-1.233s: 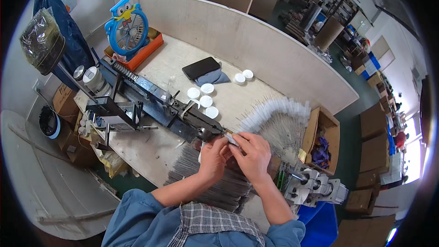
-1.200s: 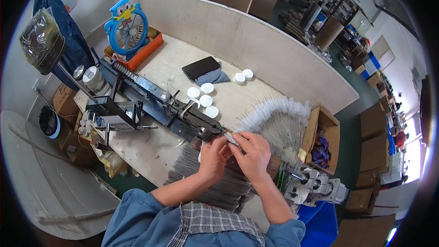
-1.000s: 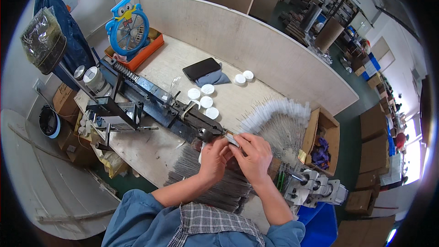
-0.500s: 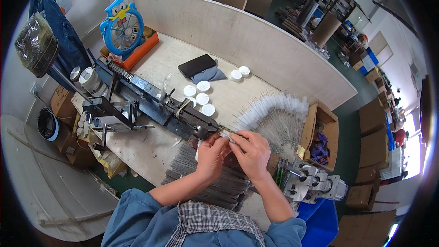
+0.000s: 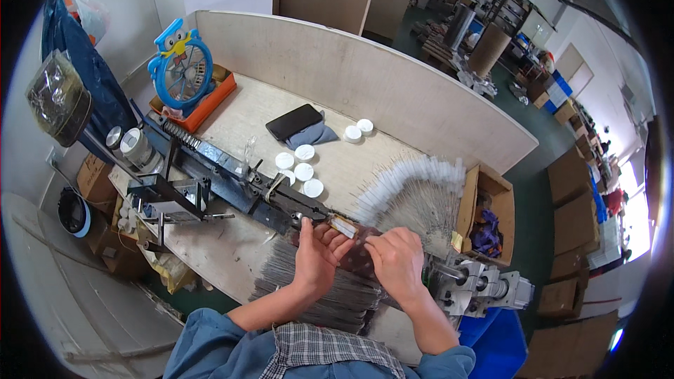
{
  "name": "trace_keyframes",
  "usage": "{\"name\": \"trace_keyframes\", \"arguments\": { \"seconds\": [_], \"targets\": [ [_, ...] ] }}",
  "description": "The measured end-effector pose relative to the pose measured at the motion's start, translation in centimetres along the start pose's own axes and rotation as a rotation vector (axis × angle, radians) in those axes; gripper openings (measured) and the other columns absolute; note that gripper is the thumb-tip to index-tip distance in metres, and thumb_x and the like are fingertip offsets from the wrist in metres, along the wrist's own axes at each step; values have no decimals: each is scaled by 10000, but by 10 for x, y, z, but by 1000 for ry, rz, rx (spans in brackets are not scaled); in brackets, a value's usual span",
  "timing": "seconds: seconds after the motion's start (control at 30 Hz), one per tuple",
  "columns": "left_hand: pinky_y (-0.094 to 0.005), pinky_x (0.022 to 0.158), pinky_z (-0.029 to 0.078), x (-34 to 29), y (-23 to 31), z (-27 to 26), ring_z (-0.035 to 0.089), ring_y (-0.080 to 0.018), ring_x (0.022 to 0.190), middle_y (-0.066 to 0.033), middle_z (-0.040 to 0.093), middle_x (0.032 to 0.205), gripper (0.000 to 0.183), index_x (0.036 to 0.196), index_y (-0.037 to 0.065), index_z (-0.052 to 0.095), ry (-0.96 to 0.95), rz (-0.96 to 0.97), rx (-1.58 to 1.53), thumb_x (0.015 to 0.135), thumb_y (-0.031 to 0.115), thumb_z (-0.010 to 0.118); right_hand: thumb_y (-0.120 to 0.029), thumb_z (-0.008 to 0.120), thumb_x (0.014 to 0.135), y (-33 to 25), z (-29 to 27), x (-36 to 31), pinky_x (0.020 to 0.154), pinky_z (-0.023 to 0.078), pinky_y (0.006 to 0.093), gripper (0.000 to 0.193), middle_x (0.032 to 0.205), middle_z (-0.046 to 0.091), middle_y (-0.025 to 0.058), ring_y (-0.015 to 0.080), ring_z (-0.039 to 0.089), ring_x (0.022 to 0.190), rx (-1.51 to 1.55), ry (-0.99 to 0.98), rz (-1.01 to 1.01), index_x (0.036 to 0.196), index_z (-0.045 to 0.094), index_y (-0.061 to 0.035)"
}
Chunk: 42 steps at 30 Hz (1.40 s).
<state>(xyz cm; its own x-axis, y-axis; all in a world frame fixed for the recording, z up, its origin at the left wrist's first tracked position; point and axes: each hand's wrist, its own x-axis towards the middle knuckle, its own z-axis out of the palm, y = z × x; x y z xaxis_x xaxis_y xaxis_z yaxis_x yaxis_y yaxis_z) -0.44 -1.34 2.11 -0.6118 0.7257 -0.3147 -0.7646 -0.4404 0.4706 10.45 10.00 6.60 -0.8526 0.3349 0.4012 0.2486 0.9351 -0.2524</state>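
Observation:
My left hand (image 5: 317, 260) is open, palm turned up, its fingers stretched beside the end of a dark metal bench fixture (image 5: 295, 203). At that end sits a small white strip-like piece (image 5: 343, 227), just beyond the left fingertips; whether they touch it I cannot tell. My right hand (image 5: 397, 260) is closed in a pinch to the right of the white piece, apart from it. Whatever its fingertips hold is too small or hidden. Below both hands lies a thick bundle of thin grey wires (image 5: 319, 291). Farther right, white-tipped wires (image 5: 411, 186) are fanned out.
Several round white caps (image 5: 304, 172) and a black phone (image 5: 293, 122) on a grey cloth lie behind the fixture. A cardboard box (image 5: 507, 235) stands at right, near a metal motor unit (image 5: 491, 286). A blue fan (image 5: 181, 70) and a low partition (image 5: 365, 77) bound the back.
My left fingers have opened away from the white piece. The right hand has drawn back to the right and down, baring the piece. The whole view has tilted slightly.

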Motion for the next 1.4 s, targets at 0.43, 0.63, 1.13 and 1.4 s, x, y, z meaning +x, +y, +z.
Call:
{"name": "trace_keyframes", "arguments": {
  "seconds": [0.43, 0.63, 1.13, 1.4],
  "targets": [
    [-428, 1017, 403, -12, 7, -39, 491, -289, 1204, -175, 487, 1308, 539, 1316, -28, 396, 20, -102, 402, 967, 375, 475, -139, 683, 793, 11, -33, -49, 646, 493, 372, 130, 789, 657, 53, 249, 617, 725, 328, 35, 144, 904, 676, -71],
    [-308, 829, 514, -24, 123, -186, 608, -203, 1007, -89, 618, 1116, 453, 1236, 58, 505, 458, 386, 253, 878, 299, 644, -234, 684, 809, 20, -25, -129, 677, 520, 366, 179, 825, 682, 89, 284, 654, 774, 390, -384, 397, 915, 679, -89],
    [-321, 796, 531, -34, 155, -256, 628, -201, 889, -73, 644, 964, 306, 1054, 72, 573, 742, 537, 28, 912, 344, 584, -339, 607, 863, 16, -34, -149, 709, 507, 434, 260, 816, 671, 153, 342, 646, 826, 249, -908, 645, 863, 655, -83],
    [-358, 912, 500, -22, 62, -94, 595, -226, 1052, -112, 612, 1095, 268, 1101, 23, 544, 241, 90, 153, 907, 205, 580, -238, 626, 878, 34, -28, -173, 566, 515, 343, 222, 622, 630, 119, 240, 664, 565, 302, -821, 592, 841, 639, -20]
  ]
}}
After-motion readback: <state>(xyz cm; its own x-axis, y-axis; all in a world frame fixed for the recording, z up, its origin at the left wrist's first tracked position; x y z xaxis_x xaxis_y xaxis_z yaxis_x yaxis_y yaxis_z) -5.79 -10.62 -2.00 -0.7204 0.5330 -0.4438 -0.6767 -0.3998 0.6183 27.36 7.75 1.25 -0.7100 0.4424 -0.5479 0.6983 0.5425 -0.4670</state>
